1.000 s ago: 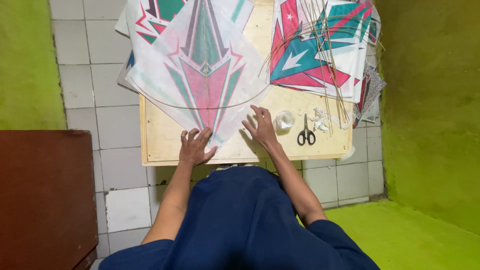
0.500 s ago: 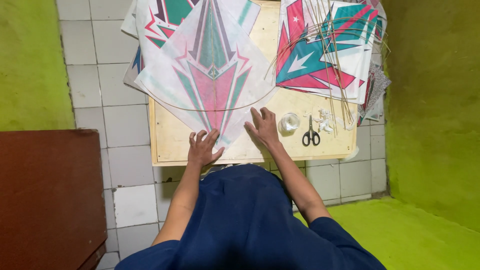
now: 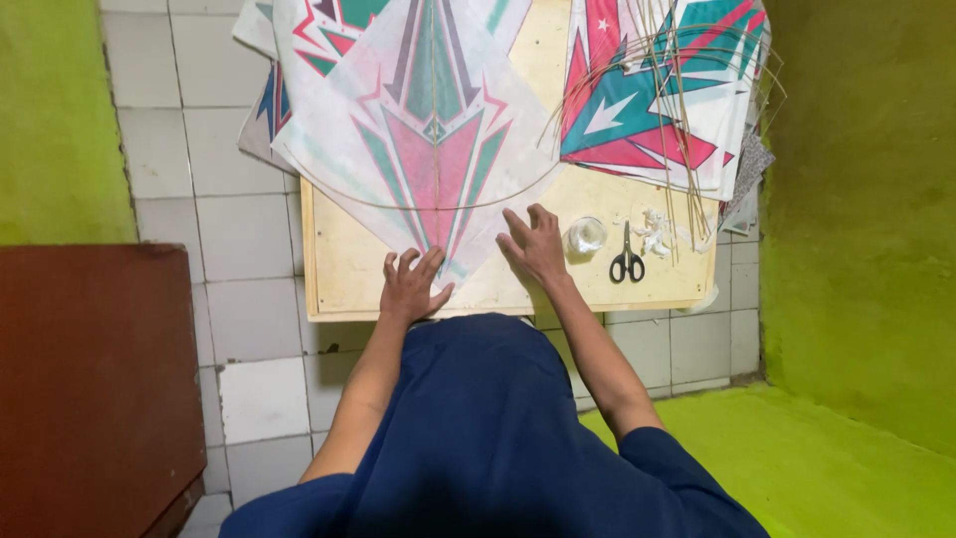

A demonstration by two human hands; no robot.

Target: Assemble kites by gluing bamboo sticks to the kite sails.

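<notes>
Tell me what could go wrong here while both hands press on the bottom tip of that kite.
1. The kite looks like thin paper; the left hand and right hand pressing its lower tip could crease or tear it.
2. Its upper part overhangs the wooden board, so it might sag or slide.
3. The scissors lie close beside the right hand; a sideways sweep could snag them or the loose thin sticks.

Kite [image 3: 428, 149] on board [image 3: 339, 269], scissors [image 3: 626, 261] to its right

No packages, labels, signs, screens.
</notes>
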